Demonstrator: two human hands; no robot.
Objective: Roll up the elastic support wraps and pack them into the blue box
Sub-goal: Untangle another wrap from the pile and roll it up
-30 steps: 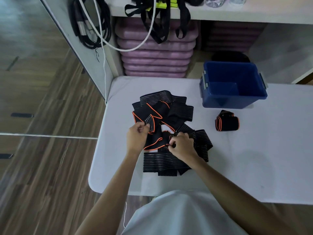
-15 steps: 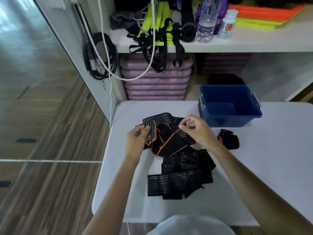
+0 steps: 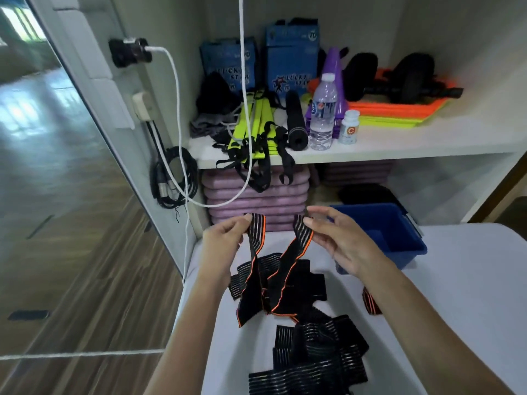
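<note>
A black elastic wrap with orange edging hangs in the air above the white table. My left hand pinches its left top end and my right hand pinches its right top end. The wrap's middle droops in a loop down to the table. More black striped wraps lie in a loose heap below it, near me. A rolled wrap peeks out behind my right forearm. The blue box stands open behind my right hand, partly hidden by it.
A white shelf behind the table holds yellow straps, a water bottle, a pill jar, blue cartons and dumbbells. Purple mats are stacked beneath it. A white cable hangs at the left. The table's left edge drops to wooden floor.
Both hands have risen from the heap, lifting the orange-edged wrap off the table and drawing its two ends apart. The camera has tilted up toward the shelf.
</note>
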